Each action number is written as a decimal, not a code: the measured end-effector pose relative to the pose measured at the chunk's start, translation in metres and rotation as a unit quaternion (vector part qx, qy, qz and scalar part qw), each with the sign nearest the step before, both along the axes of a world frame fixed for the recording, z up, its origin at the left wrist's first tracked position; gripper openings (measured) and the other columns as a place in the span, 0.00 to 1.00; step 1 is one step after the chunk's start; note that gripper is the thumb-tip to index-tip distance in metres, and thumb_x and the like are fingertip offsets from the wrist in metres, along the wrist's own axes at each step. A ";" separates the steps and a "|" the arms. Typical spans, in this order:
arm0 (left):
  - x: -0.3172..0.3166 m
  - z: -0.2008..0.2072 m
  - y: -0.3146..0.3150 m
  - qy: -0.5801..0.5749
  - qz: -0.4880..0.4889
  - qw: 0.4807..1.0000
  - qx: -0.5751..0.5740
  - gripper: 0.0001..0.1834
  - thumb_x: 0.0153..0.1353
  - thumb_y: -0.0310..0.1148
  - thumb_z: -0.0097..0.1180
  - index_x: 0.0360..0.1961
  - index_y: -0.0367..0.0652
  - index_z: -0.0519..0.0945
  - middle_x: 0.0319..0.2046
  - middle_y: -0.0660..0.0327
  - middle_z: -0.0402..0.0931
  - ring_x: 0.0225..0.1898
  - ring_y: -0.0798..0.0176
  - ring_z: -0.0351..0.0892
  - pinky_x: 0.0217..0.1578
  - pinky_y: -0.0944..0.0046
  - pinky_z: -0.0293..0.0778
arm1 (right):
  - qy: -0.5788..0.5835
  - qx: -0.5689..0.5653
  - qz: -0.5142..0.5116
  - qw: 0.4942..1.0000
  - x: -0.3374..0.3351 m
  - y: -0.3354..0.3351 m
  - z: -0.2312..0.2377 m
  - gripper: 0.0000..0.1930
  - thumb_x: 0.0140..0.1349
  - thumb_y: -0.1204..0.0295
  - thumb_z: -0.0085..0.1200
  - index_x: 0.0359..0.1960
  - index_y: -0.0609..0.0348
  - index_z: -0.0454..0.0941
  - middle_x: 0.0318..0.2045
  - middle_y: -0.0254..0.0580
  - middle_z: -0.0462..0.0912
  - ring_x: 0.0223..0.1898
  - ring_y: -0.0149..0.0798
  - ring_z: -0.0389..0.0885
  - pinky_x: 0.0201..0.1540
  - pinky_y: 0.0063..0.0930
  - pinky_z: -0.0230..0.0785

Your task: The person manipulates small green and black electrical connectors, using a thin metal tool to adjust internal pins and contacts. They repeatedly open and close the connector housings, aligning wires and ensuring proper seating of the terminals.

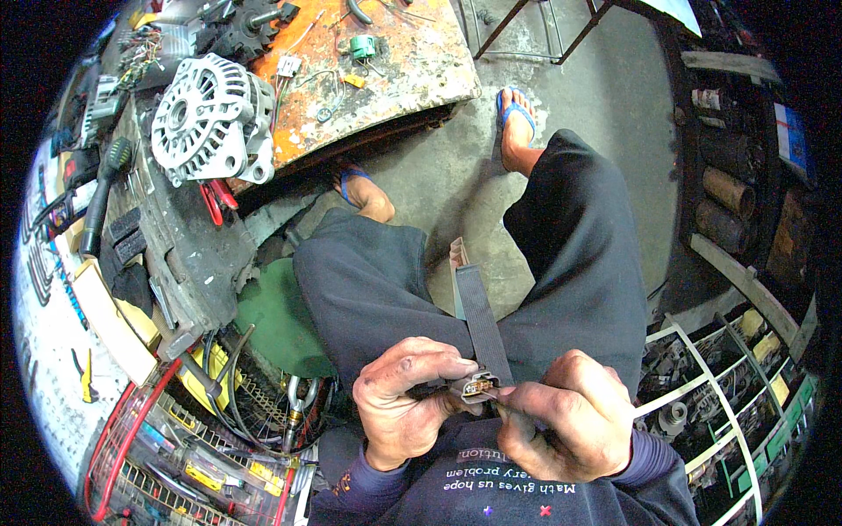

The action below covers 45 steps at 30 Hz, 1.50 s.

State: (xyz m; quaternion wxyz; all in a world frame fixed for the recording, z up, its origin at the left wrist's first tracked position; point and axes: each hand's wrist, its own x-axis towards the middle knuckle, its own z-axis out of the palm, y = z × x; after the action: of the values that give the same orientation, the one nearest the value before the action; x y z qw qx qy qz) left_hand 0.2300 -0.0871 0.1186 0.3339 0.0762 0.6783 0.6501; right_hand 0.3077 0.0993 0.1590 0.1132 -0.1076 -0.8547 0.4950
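Close to my body, my left hand pinches a small electrical connector between thumb and fingers. The connector has a grey housing, and its open face with brassy contacts is turned up toward me. From the other side my right hand is closed, thumb and forefinger pressed together right at the connector's edge. A thin, pale sliver shows at those fingertips, too small to name. Beyond the connector, a dark grey flat strap hangs between my knees.
An alternator and red-handled pliers lie left, beside a paint-stained orange bench with wires and a green part. A black-handled brush lies farther left. Wire racks of parts flank me; a green round seat is at left.
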 end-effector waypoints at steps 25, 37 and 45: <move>-0.002 0.001 0.005 0.020 -0.021 1.000 -0.009 0.17 0.45 0.25 0.80 0.39 0.41 0.91 0.34 0.57 0.87 0.36 0.62 0.87 0.40 0.64 0.81 | -0.105 -0.037 0.063 0.992 -0.010 0.015 0.013 0.19 0.42 0.75 0.69 0.39 0.62 0.83 0.23 0.38 0.67 0.20 0.38 0.73 0.18 0.33 0.65; -0.001 -0.003 0.002 0.003 -0.036 0.999 -0.013 0.18 0.45 0.25 0.80 0.40 0.41 0.91 0.36 0.57 0.87 0.38 0.62 0.87 0.42 0.63 0.82 | -0.155 -0.038 0.079 0.984 -0.009 0.015 0.019 0.21 0.51 0.69 0.72 0.48 0.57 0.83 0.28 0.38 0.70 0.23 0.38 0.78 0.20 0.34 0.72; -0.005 0.002 0.004 -0.010 -0.058 0.998 -0.026 0.15 0.50 0.18 0.74 0.41 0.36 0.90 0.39 0.53 0.88 0.42 0.60 0.88 0.44 0.63 0.82 | -0.199 0.002 0.087 0.976 -0.006 0.012 0.018 0.24 0.55 0.66 0.72 0.55 0.53 0.82 0.37 0.36 0.80 0.30 0.38 0.86 0.24 0.32 0.79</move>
State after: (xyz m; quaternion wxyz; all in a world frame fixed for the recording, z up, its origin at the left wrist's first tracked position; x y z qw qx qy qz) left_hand 0.2247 -0.0829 0.1202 0.3799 0.0996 0.6861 0.6124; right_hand 0.3013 0.1118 0.1765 -0.1028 -0.1289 -0.8672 0.4699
